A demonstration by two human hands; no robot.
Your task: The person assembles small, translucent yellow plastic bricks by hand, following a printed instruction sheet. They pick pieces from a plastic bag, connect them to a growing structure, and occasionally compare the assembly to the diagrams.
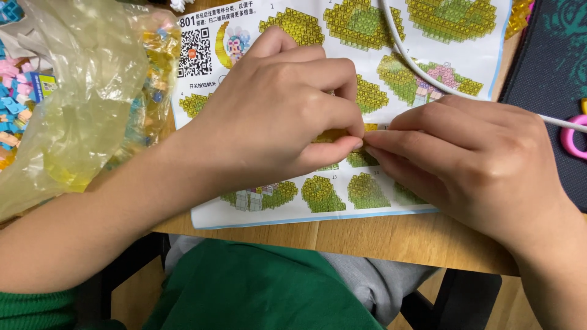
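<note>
My left hand and my right hand meet fingertip to fingertip over a printed building-instruction sheet that shows yellow and green brick models. Between the fingertips sits a small translucent yellow brick piece, mostly hidden by the fingers. My left hand curls over it from the left and grips it. The thumb and forefinger of my right hand pinch against it from the right.
A crinkled clear plastic bag of small yellow, blue and pink bricks lies at the left. A white cable crosses the sheet. A dark mat and pink scissor handles are at the right. The wooden table edge runs below.
</note>
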